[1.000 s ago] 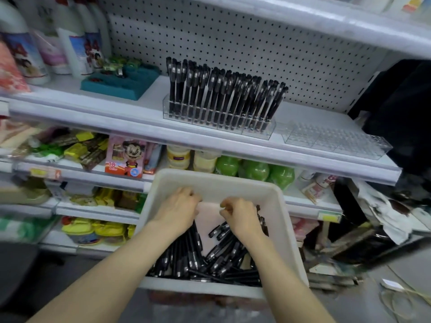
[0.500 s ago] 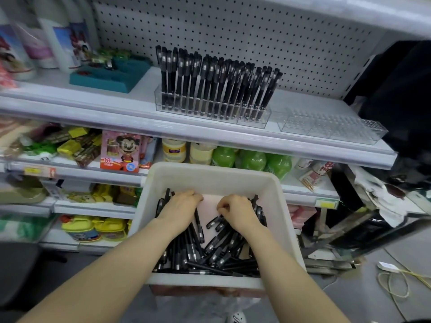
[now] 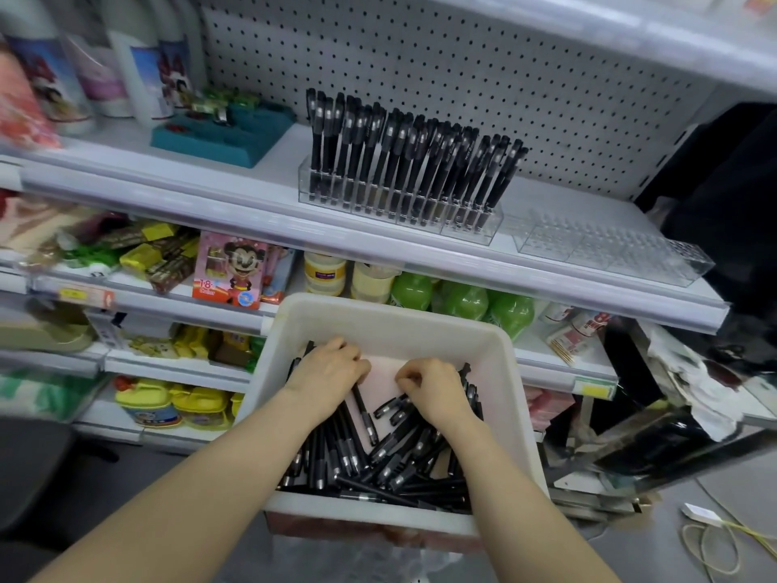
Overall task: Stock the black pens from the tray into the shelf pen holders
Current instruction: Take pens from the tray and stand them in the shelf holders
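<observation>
A white tray (image 3: 391, 319) in front of the shelves holds a loose heap of black pens (image 3: 378, 456). Both my hands are down inside it at its far end. My left hand (image 3: 328, 376) curls its fingers over some pens, whose ends stick out to its left. My right hand (image 3: 437, 393) curls over other pens, whose ends show at its right side. On the upper shelf a clear pen holder (image 3: 399, 212) stands full of upright black pens. To its right, an empty clear holder (image 3: 609, 254) sits on the same shelf.
A teal organiser (image 3: 223, 136) and tall bottles (image 3: 138, 65) occupy the upper shelf's left. Lower shelves carry green bottles (image 3: 462, 300), jars and a pink toy box (image 3: 231, 271). Dark clutter (image 3: 656, 435) and a cable (image 3: 714, 540) lie on the right.
Both hands stayed at the tray's far end and closed over pens; pen ends now stick out beside each hand. The view shifted slightly.
</observation>
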`<state>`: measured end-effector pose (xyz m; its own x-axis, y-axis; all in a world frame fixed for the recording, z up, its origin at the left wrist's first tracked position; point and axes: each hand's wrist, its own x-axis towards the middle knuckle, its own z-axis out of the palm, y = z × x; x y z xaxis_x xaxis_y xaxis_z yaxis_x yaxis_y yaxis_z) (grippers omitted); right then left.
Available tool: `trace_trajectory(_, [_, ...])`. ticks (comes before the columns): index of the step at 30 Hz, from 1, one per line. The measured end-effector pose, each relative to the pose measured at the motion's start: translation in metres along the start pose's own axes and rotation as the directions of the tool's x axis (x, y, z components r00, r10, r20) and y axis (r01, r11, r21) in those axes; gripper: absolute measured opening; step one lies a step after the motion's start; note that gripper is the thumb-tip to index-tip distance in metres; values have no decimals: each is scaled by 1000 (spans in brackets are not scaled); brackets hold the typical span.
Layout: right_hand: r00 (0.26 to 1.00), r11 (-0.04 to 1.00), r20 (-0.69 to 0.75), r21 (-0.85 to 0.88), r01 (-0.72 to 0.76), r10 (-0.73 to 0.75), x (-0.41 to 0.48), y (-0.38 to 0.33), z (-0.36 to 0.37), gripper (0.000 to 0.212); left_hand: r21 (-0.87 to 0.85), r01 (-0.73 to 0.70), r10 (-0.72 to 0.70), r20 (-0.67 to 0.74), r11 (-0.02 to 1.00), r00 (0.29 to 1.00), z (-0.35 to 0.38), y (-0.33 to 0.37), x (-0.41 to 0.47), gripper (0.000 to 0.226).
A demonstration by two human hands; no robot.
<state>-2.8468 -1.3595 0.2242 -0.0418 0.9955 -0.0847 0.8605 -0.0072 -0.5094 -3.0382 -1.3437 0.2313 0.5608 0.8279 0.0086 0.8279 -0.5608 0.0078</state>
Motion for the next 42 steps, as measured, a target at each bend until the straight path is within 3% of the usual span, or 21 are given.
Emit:
trace_trajectory(3, [997, 988, -33, 136, -70, 75, -2, -3, -6, 15, -52, 15, -18, -44, 999, 999, -2, -3, -1, 24])
trace_trajectory(5, [990, 961, -39, 248, -121, 135, -1, -8, -14, 19, -157, 57, -72, -97, 986, 993, -9, -4, 0, 23])
trace_trajectory(8, [986, 907, -102, 413, -80, 133, 1, -19, -28, 23, -364, 111, -189, -186, 925, 964, -26, 1, 1, 17])
trace_trajectory(10, [978, 774, -120, 631, -55, 168, 2, -26, -33, 16, -464, 119, -230, -189, 878, 955, -37, 6, 2, 8])
trace_trajectory(12, [965, 558, -106, 829, -47, 239, 4, -33, -40, 27, -517, 117, -230, -159, 848, 960, -48, 10, 5, 3])
trace_trajectory(15, [958, 324, -69, 946, -25, 277, 9, -45, -53, 24, -544, 94, -230, -188, 834, 955, -61, 14, 17, 8])
trace_trajectory(17, [960, 257, -75, 966, 3, 271, 11, -52, -63, 18, -496, 69, -217, -247, 865, 945, -68, 15, 30, 13])
trace_trajectory(19, [951, 290, -150, 955, 69, 269, 16, -55, -76, 12, -471, 17, -204, -347, 882, 915, -76, 15, 43, 15])
trace_trajectory(22, [908, 455, -321, 873, 173, 270, 28, -54, -105, 7, -387, -54, -170, -522, 921, 836, -92, 11, 65, 27])
trace_trajectory(25, [862, 656, -457, 724, 215, 222, 42, -54, -142, 10, -285, 9, -173, -556, 959, 813, -111, 4, 89, 48])
trace_trajectory(28, [832, 784, -538, 572, 241, 137, 59, -58, -174, 11, -160, 119, -188, -547, 980, 816, -122, -5, 109, 69])
trace_trajectory(34, [731, 881, -681, 373, 291, 47, 93, -73, -208, 17, -59, 204, -205, -510, 977, 836, -118, -13, 124, 75])
trace_trajectory(42, [746, 951, -663, 192, 243, -57, 124, -80, -196, 24, -87, 198, -214, -515, 976, 830, -115, -16, 131, 64])
